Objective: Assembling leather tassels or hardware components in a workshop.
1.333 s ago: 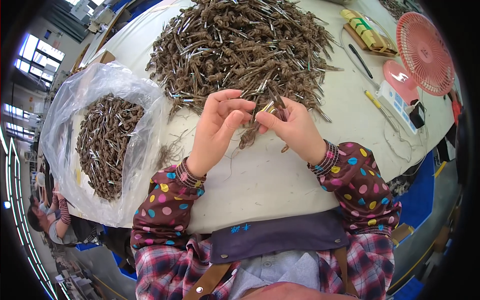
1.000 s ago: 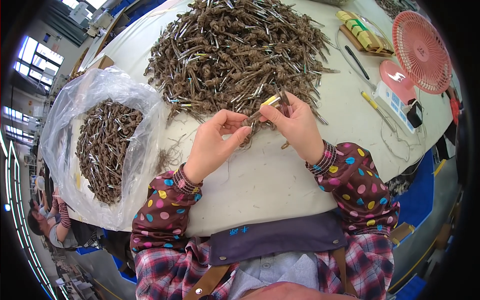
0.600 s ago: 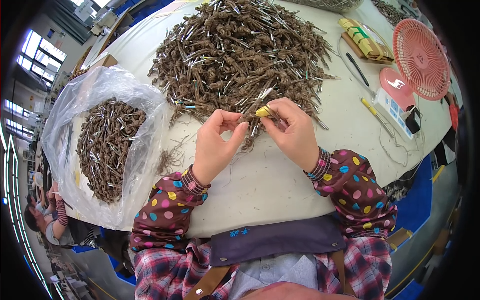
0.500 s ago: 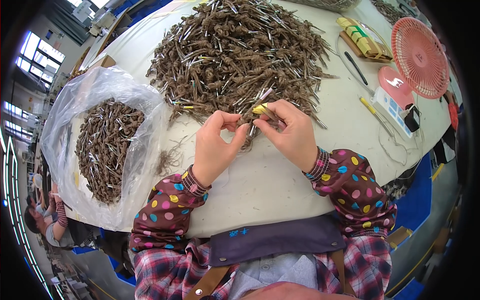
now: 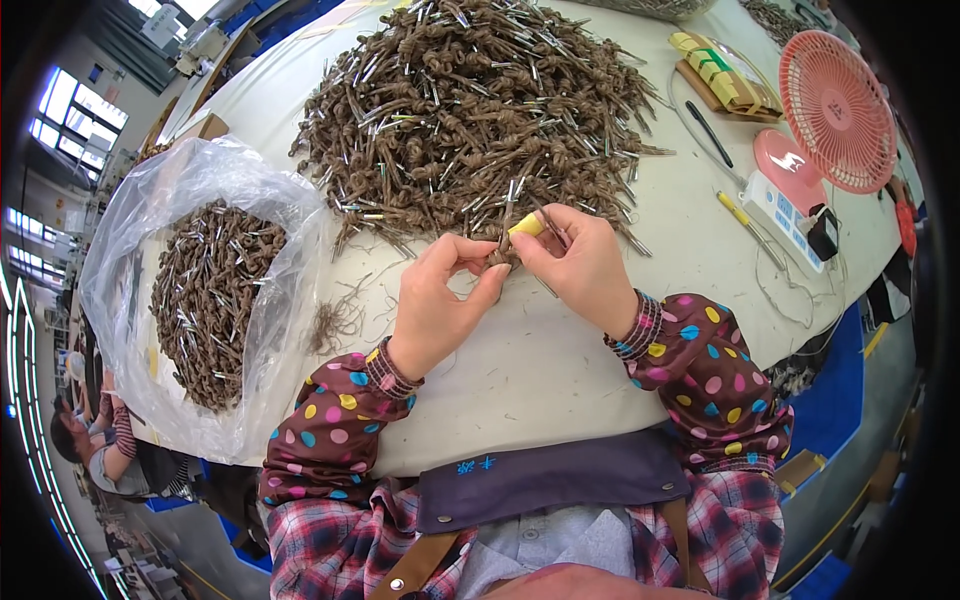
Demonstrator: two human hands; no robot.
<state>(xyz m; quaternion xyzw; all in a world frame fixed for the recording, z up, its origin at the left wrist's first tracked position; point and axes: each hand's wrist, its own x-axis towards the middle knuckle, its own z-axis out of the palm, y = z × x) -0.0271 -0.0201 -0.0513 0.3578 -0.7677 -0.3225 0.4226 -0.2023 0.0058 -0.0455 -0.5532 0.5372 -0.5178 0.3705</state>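
Note:
My left hand (image 5: 440, 300) is closed in a pinch on a knotted brown cord (image 5: 504, 258) with silvery tips, held just above the table in front of the big pile. My right hand (image 5: 588, 268) meets it from the right, thumb and forefinger closed on the same cord. A yellow wrap (image 5: 527, 226) covers the right forefinger's tip. Something thin and dark passes through the right fingers; its kind is hidden by them. Right behind both hands rises the large heap of knotted brown cords (image 5: 470, 120), many with shiny metal-like tips.
At left stands an open clear plastic bag (image 5: 110, 290) of similar cords, with loose brown threads (image 5: 338, 322) beside it. Along the right lie a pink fan (image 5: 838, 112), a white power strip (image 5: 785, 220), a yellow pen-like tool (image 5: 745, 222), a black pen (image 5: 710, 135) and a yellow-wrapped bundle (image 5: 725, 75).
The cord has been turned so its silvery tips now point up, away from me. Both hands have shifted slightly, and the right fingers have closed in toward the knot.

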